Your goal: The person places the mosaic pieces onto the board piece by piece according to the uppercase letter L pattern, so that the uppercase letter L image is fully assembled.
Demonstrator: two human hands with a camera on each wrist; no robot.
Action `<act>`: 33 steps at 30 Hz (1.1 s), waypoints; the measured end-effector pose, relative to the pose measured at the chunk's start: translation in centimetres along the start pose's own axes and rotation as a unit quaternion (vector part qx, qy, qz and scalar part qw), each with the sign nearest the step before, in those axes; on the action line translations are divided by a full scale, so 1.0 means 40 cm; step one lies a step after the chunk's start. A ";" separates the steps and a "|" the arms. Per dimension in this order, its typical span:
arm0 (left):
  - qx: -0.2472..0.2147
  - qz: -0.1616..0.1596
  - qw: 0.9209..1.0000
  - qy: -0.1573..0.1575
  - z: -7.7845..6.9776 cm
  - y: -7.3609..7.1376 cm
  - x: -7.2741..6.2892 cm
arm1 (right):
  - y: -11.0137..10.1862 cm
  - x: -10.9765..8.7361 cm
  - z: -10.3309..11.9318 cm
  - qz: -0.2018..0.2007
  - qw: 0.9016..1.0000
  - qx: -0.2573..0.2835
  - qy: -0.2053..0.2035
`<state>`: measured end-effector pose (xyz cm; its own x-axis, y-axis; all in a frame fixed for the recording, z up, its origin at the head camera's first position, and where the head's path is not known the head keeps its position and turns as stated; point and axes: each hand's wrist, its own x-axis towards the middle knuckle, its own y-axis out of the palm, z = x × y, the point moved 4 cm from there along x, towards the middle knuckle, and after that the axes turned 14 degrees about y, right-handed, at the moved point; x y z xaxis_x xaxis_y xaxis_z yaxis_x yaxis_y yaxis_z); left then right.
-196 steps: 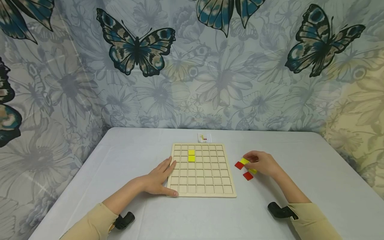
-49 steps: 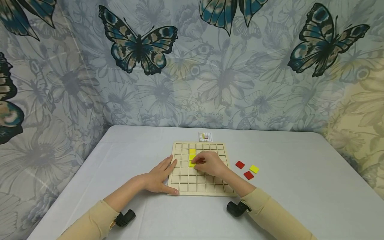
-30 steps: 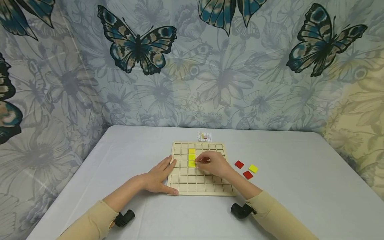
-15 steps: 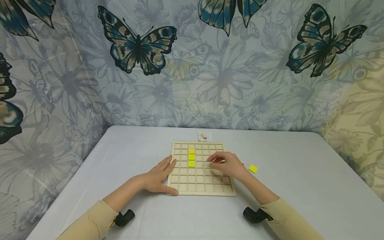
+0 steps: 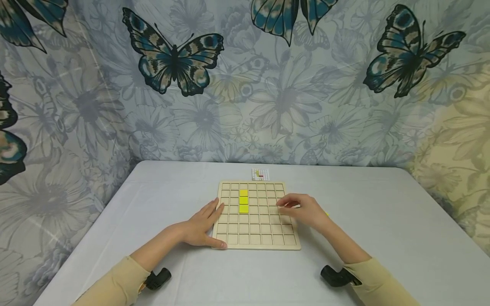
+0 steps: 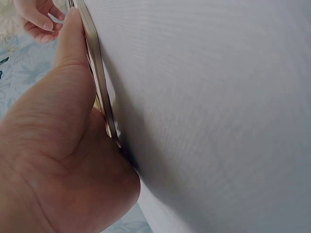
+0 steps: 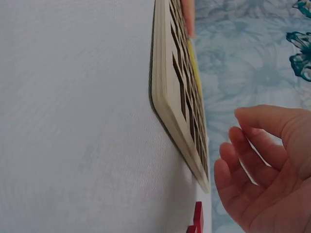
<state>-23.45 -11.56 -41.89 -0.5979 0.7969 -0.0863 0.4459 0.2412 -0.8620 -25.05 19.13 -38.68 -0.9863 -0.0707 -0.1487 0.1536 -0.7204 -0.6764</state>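
Observation:
A wooden grid board lies on the table with three yellow tiles set in one column. My left hand rests along its left edge, fingers spread, the thumb at the near corner. In the left wrist view that thumb lies along the board's rim. Over the board's right edge hovers my right hand, its fingers loosely bent with nothing between them. Red tiles show below it in the right wrist view; the head view hides them behind the hand. A sliver of another yellow tile peeks out past the hand.
A small card with a printed grid and coloured squares lies just beyond the board's far edge. White cloth covers the table. Butterfly-patterned fabric hangs behind it. A black camera sits at the right wrist.
A third yellow tile has come from the right-hand pile into the column. The right hand has let go of it and moved right, off the tiles. The left hand has stayed put.

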 end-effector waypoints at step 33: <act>-0.005 0.001 1.000 0.001 -0.003 -0.002 -0.002 | -0.102 -0.033 -0.128 -0.033 0.997 -0.024 0.065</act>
<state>-23.36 -11.57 -41.76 -0.5960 0.7982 -0.0876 0.4536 0.2446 -0.8570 -24.09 25.68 -39.42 -0.9788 0.0691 -0.1928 0.0937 -0.6858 -0.7217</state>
